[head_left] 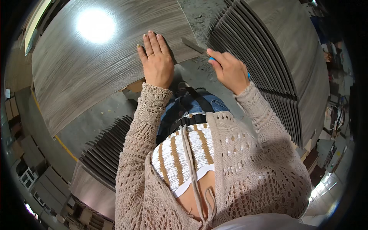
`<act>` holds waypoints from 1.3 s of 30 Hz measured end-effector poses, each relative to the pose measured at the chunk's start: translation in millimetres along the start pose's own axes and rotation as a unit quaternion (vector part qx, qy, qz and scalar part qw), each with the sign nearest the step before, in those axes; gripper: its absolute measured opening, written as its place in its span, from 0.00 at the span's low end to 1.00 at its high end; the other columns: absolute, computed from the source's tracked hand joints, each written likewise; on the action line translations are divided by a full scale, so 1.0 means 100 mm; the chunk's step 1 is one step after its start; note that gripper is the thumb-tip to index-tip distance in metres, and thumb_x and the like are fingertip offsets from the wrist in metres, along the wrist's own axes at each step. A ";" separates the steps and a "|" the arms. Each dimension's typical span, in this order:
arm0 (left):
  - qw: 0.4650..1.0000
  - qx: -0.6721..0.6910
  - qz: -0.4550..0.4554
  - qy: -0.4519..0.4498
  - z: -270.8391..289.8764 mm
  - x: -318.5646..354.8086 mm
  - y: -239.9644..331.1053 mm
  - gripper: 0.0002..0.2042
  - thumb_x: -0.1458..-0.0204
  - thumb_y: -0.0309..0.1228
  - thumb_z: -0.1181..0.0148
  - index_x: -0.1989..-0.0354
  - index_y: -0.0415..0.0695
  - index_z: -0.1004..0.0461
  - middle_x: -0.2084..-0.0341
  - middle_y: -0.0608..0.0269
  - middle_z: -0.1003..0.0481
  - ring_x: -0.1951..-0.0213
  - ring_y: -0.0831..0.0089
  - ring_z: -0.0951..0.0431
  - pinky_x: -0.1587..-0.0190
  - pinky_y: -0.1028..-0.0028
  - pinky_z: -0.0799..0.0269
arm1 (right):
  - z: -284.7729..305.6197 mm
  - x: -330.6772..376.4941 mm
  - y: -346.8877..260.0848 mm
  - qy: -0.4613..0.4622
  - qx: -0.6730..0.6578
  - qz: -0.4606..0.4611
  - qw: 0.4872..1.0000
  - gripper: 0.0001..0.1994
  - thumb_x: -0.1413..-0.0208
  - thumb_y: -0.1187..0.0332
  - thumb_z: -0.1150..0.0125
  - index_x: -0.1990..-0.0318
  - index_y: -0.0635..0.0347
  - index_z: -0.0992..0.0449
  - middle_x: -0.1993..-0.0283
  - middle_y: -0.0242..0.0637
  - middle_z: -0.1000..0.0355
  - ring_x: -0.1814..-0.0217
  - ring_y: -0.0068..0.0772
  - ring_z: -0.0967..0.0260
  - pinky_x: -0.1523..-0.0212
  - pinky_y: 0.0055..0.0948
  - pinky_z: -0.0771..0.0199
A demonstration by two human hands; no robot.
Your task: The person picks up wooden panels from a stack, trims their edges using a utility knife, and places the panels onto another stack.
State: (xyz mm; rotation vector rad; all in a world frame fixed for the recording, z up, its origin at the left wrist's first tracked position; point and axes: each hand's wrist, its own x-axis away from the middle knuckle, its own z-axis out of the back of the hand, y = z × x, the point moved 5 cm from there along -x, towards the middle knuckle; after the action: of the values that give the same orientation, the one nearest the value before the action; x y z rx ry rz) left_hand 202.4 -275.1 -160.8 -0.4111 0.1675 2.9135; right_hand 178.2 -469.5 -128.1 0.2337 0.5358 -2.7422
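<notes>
My left hand point(158, 61) lies flat on a large grey wood-grain panel point(111, 57), close to its near right corner, fingers stretched out and holding nothing. My right hand point(230, 71) is closed around the blue handle of a flat-bladed tool point(194, 46). Its grey metal blade points up and left, over the panel's right edge. Whether it touches that edge I cannot tell. Most of the handle is hidden in my fist. Whether the blade is a file or a knife does not show.
At the right, a big stack of grey panels point(253, 50) rises close to my right arm. Another panel stack point(109, 143) sits at my lower left. Grey dust and scraps point(203, 15) lie beyond the panel's right edge. A yellow line point(66, 147) runs along the floor at the left.
</notes>
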 end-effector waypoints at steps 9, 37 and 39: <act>1.000 -0.007 0.000 0.012 0.09 -0.04 0.12 0.26 0.50 0.24 0.55 0.41 0.29 0.47 0.38 0.38 0.50 0.36 0.47 0.50 0.37 0.51 0.55 | -0.15 -0.98 0.28 0.070 0.018 0.067 0.995 0.12 0.46 0.56 0.47 0.57 0.44 0.25 0.75 0.40 0.28 0.75 0.45 0.29 0.76 0.39 0.28; 0.980 0.102 0.156 -0.068 0.29 0.45 -0.53 0.26 0.46 0.45 0.51 0.38 0.53 0.41 0.36 0.68 0.46 0.33 0.65 0.53 0.35 0.53 0.66 | -0.89 -2.26 0.69 -0.169 -0.376 -0.113 0.904 0.22 0.53 0.49 0.36 0.74 0.63 0.28 0.76 0.38 0.30 0.77 0.30 0.34 0.73 0.29 0.32; 0.963 0.028 0.269 -0.005 0.33 0.54 -1.02 0.23 0.44 0.45 0.54 0.40 0.56 0.38 0.37 0.69 0.43 0.34 0.64 0.51 0.35 0.51 0.66 | -0.76 -2.16 0.77 -0.190 -0.414 -0.173 0.873 0.19 0.52 0.51 0.36 0.77 0.57 0.33 0.80 0.30 0.38 0.81 0.23 0.42 0.78 0.25 0.39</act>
State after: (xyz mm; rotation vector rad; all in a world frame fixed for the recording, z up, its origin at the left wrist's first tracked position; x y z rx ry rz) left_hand 164.1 -161.4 -153.4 -0.3920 0.4183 3.4291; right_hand 413.6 -443.8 -175.5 -0.6516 1.6620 -2.4621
